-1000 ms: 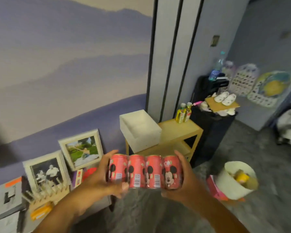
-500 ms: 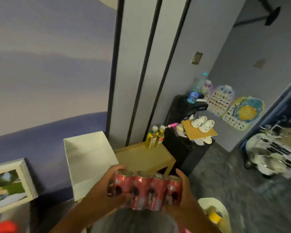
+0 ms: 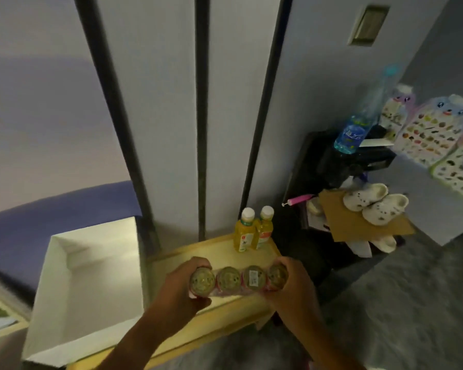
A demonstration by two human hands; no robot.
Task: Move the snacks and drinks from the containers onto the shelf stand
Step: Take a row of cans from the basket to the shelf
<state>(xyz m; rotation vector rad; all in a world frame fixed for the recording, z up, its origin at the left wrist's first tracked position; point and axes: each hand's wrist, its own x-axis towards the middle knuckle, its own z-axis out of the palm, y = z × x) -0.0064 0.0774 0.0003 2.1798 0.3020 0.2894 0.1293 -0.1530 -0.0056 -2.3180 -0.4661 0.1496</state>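
Note:
I hold a shrink-wrapped pack of red cans [image 3: 239,280] from both ends, seen from above so their tops show. My left hand [image 3: 183,289] grips the left end and my right hand [image 3: 292,281] grips the right end. The pack hovers over the top of the yellow wooden shelf stand [image 3: 217,255]; whether it touches the top I cannot tell. Two yellow drink bottles [image 3: 253,231] with white caps stand upright at the stand's back right corner.
An empty white box [image 3: 91,279] sits on the left part of the stand. A black unit [image 3: 332,166] to the right carries a blue water bottle [image 3: 356,129], cardboard and white shoes [image 3: 374,201]. A picture frame [image 3: 0,313] is at far left. Grey carpet lies below.
The view has closed in on the stand. Both hands have carried the can pack forward and tipped it upright over the stand's top, so the can tops now face me.

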